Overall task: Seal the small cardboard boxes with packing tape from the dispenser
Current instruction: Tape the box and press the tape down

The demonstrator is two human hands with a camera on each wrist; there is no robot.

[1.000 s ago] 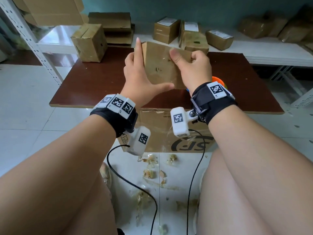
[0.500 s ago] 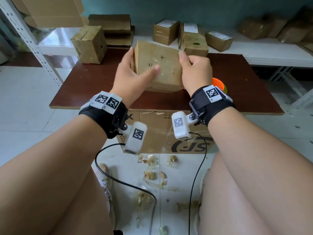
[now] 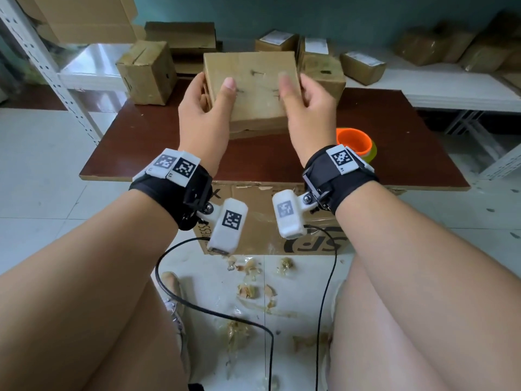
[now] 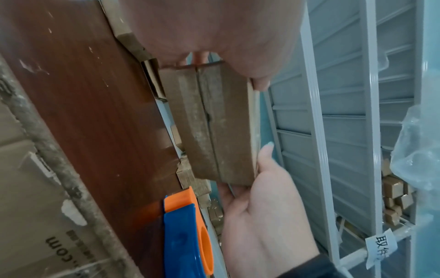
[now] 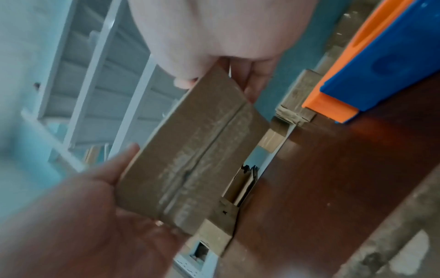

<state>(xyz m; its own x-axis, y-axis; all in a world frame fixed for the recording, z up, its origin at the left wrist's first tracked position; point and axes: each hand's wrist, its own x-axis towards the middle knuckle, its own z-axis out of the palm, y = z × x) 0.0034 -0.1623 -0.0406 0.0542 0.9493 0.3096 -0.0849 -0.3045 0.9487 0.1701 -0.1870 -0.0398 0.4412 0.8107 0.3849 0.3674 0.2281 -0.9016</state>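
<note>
Above brown table (image 3: 158, 153): both hands' fingers (image 3: 228, 86) grip small box (image 3: 253, 91).

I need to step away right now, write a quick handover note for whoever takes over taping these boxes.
Left hand: grips the left side of the small cardboard box, thumb on its near face.
Right hand: grips the right side of the same box, thumb on the near face.
The box is held up above the brown table, not resting on it. The wrist views show its flap seam on the underside.
Tape dispenser: lying on the table near the right wrist, untouched.
Other boxes sit at the table's far edge and on the white shelf.
Done: box picked up. Left: put it down, take the dispenser, tape the seam, then do the others.
</note>
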